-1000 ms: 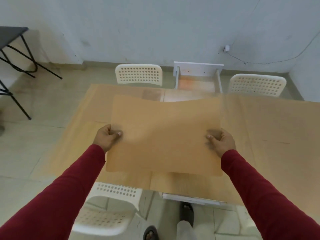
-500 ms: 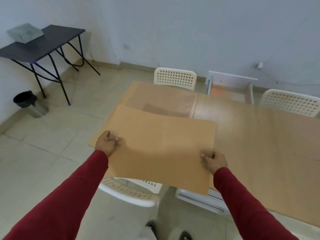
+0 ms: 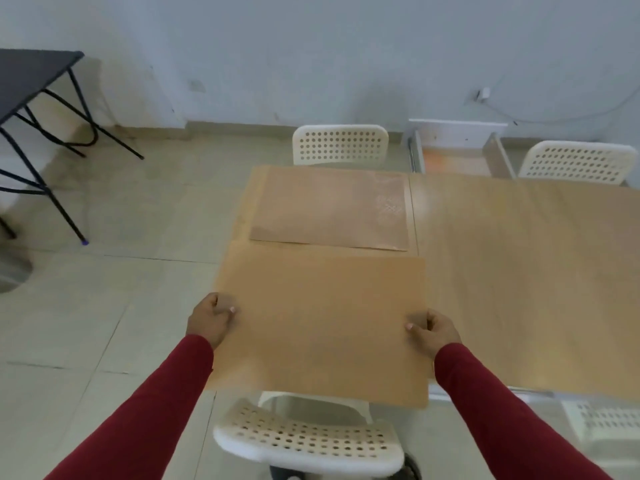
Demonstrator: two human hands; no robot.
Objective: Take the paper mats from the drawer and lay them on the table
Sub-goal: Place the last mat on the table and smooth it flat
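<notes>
I hold a brown paper mat (image 3: pixel 322 323) flat over the near left corner of the wooden table (image 3: pixel 519 271). My left hand (image 3: pixel 209 320) pinches its left edge and my right hand (image 3: pixel 433 332) pinches its right edge. The mat's near edge overhangs the table above a white chair. Another paper mat (image 3: pixel 329 209) lies flat on the far left part of the table. Beyond the table's far edge, a white drawer (image 3: pixel 457 154) stands pulled open.
A white perforated chair (image 3: pixel 308 441) sits right below my arms. Two more white chairs (image 3: pixel 341 143) (image 3: pixel 575 161) stand on the far side. A black folding table (image 3: pixel 31 81) is at the far left, with a bin (image 3: pixel 12 275) on the tiled floor.
The mat has moved left and down, from in front of me over the table's middle to the near left corner. My view swung left with it.
</notes>
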